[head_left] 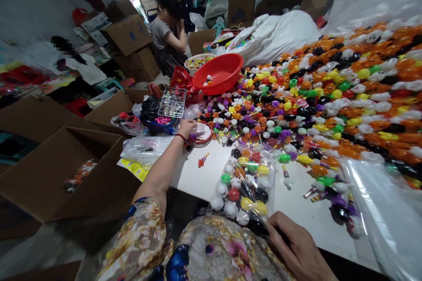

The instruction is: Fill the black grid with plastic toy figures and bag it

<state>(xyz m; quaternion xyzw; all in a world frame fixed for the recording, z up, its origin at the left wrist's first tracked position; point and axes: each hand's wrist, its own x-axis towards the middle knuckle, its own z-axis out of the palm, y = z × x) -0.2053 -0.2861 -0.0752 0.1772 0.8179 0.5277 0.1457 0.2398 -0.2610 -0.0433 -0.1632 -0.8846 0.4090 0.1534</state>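
Note:
My right hand (pixel 296 241) pinches the lower right corner of a clear plastic bag (pixel 249 184), which lies at the front edge of the white table. Round toy heads in white, black, yellow, green, red and orange fill the bag. My left hand (pixel 187 128) reaches forward to the left side of a small red basket (pixel 207 141) with white paper slips (pixel 201 128) in it. Its fingers curl downward, and what they hold is hidden. A small toy with a red end and a printed tube (pixel 203 159) lies on the table near that basket.
A large heap of colourful toys (pixel 296 96) covers the table's right and back. Behind stands a red basin (pixel 219 74). Flat clear bags (pixel 379 210) lie at right. An open cardboard box (pixel 62 175) stands at left. Two other people (pixel 168 35) are farther back.

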